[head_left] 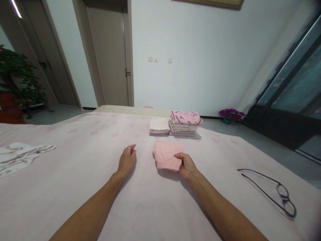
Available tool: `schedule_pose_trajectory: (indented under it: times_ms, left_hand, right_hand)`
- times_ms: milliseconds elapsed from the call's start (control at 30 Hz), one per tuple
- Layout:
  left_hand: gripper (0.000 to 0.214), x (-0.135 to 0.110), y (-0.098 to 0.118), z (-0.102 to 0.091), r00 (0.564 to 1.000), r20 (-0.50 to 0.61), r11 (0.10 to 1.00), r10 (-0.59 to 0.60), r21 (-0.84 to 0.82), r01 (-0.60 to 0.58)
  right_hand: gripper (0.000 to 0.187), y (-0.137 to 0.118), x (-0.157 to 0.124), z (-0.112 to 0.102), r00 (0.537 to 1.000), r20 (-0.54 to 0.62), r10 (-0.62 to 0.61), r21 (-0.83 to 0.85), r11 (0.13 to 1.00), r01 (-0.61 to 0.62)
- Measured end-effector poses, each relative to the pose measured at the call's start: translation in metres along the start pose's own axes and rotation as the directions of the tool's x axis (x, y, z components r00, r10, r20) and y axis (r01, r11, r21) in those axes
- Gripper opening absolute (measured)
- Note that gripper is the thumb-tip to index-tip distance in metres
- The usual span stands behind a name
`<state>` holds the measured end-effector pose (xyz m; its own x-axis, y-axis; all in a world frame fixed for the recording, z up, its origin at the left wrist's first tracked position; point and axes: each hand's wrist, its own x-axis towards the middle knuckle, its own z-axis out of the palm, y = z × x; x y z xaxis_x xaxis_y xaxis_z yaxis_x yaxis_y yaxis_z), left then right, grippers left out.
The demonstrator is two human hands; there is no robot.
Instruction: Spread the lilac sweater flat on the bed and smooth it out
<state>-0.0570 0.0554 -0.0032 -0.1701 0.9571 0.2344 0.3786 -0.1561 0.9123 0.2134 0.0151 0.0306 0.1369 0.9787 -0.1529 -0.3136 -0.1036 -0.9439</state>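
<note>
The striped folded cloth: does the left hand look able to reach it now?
Probably yes: the left hand looks to hold nothing, and the pink cloth lies right of the direct path to the striped folded cloth.

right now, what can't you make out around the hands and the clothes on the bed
Head view: the right hand's lower fingers, hidden by the pink garment.
Head view: the left hand's palm and some fingers, hidden by the back of that hand.
Head view: the rest of the white patterned garment, cut off by the left edge.
Head view: smallest print on the pink top piece, too small.
</note>
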Motion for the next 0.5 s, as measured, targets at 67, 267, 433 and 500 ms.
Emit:
schedule_pose_trajectory:
  times_ms: [67,267,433,500]
  left_hand:
    - [0.037,-0.004,-0.003,0.002,0.994,0.058,0.988,0.095,0.115,-0.102]
    - [0.032,-0.015,0.006,0.007,0.949,0.208,0.926,0.239,0.244,-0.287]
    - [0.032,-0.015,0.006,0.010,0.922,0.258,0.861,0.290,0.349,-0.369]
    - [0.034,-0.015,0.006,0.011,0.916,0.293,0.827,0.275,0.414,-0.380]
  right_hand:
    - [0.023,-0.002,0.004,-0.003,0.995,-0.051,0.082,0.065,0.995,-0.079]
    - [0.022,-0.023,-0.001,0.003,0.964,-0.209,-0.165,0.154,0.968,0.200]
    - [0.036,-0.080,-0.002,0.017,0.763,-0.391,-0.515,0.174,0.773,0.610]
    - [0.036,-0.109,0.009,0.027,0.592,-0.462,-0.660,0.073,0.637,0.767]
